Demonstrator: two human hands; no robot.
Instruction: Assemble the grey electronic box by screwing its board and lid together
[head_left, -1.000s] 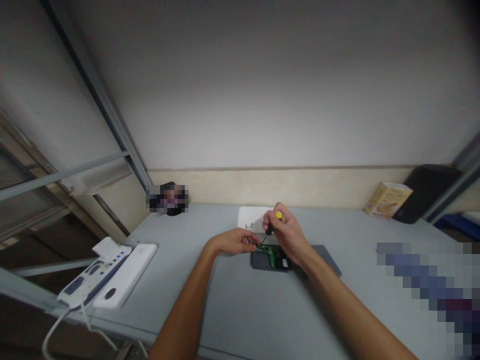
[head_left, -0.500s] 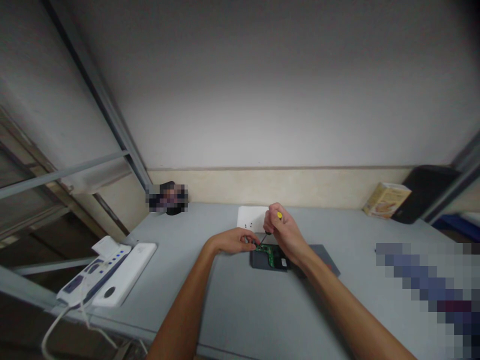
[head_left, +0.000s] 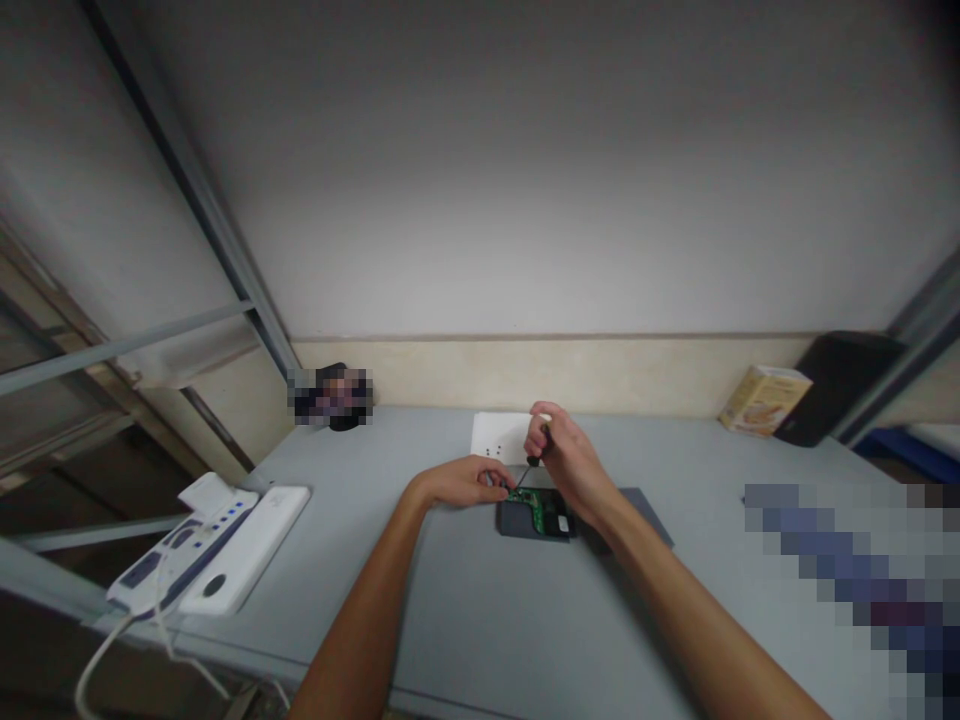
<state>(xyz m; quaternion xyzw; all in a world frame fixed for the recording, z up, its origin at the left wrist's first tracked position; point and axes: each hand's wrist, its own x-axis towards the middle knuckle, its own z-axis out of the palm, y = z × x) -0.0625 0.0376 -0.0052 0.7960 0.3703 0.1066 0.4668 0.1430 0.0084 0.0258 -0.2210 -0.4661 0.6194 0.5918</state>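
An opened dark electronic device [head_left: 516, 519] lies on the table, its green circuit board [head_left: 537, 513] exposed. My left hand [head_left: 469, 482] is at the upper left corner of the device, thumb and fingers closed on it. A screwdriver [head_left: 533, 462] with a black and yellow handle is gripped in my right hand [head_left: 571, 462]. It leans with its thin shaft running down to the board near my left fingertips; the tip itself is too small to make out. Behind them lies a white sheet [head_left: 499, 430] bearing several small dark pieces, partly covered by my right hand.
A dark flat panel [head_left: 646, 512] lies partly under my right forearm. On the left are a white power strip [head_left: 180, 540] with cables and a white slab-shaped device [head_left: 251, 550]. A yellow box [head_left: 765, 400] and a black object [head_left: 836, 390] stand at the back right.
My right hand has turned on the screwdriver, fingers loosened and index finger raised; the yellow handle end is now mostly hidden. My left hand and the device stay in place.
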